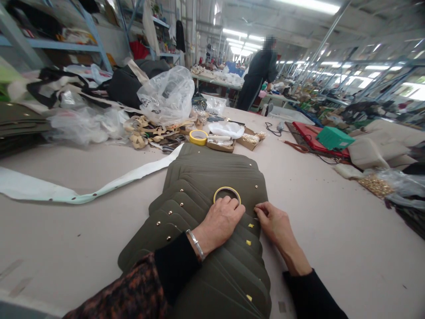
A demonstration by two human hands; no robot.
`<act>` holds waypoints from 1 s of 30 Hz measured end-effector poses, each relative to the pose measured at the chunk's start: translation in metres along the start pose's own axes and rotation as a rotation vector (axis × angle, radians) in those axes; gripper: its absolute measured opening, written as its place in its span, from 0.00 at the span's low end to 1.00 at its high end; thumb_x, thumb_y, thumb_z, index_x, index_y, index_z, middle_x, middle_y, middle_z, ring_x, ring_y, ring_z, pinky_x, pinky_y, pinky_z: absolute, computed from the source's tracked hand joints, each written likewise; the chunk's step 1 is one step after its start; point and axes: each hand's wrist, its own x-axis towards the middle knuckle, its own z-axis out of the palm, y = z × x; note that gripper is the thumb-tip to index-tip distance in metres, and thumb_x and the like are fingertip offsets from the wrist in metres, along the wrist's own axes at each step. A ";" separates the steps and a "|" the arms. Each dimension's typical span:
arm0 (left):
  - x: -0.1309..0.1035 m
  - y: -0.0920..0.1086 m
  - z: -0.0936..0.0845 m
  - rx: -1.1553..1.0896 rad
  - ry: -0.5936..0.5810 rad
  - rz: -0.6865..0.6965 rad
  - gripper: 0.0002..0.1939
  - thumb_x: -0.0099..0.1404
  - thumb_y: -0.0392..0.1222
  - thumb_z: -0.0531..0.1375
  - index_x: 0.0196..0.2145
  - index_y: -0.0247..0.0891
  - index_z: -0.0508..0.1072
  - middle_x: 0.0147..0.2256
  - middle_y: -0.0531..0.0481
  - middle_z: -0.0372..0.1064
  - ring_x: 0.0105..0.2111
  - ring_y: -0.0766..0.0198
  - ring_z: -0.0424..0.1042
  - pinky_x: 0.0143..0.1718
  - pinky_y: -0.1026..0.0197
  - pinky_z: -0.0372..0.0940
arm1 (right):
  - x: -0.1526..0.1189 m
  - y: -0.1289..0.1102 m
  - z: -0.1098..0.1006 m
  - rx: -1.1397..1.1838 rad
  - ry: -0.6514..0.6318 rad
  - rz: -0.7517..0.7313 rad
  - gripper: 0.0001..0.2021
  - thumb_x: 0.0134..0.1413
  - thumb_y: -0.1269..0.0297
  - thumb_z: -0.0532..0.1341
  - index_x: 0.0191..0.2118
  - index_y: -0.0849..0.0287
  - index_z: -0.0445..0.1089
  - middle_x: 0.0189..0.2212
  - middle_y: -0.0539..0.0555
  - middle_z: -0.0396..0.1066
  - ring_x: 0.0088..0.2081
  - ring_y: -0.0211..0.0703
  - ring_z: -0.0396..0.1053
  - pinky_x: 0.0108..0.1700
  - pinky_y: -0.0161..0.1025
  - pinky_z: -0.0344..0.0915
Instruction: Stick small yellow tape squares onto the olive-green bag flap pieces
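A fanned stack of olive-green panels (pixel 212 173) lies in front of me, with small metal studs along the edges. My left hand (pixel 222 221) rests over the stack, its curled fingers on a thin roll of yellow tape (pixel 227 188). At the stack's right edge, my right hand (pixel 272 220) pinches thumb and forefinger together; whatever is between them is too small to make out. Just below, a yellow tape piece (pixel 251 226) sticks to a panel, and another tape piece (pixel 249 243) is on the panel nearer me.
Beyond the stack are a thicker yellow tape roll (pixel 198 137), a box of small metal parts (pixel 249 139) and a clear plastic bag (pixel 169 95). A pale strip (pixel 116 182) stretches left. On the right sits a green box (pixel 335 138). A person (pixel 257 77) stands farther back.
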 end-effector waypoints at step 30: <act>0.011 -0.005 -0.013 -0.200 0.054 0.061 0.07 0.70 0.35 0.47 0.37 0.37 0.64 0.35 0.49 0.64 0.35 0.61 0.63 0.38 0.60 0.62 | 0.005 -0.012 -0.020 -0.133 -0.327 -0.111 0.10 0.46 0.73 0.55 0.22 0.58 0.72 0.20 0.49 0.74 0.23 0.37 0.70 0.25 0.31 0.57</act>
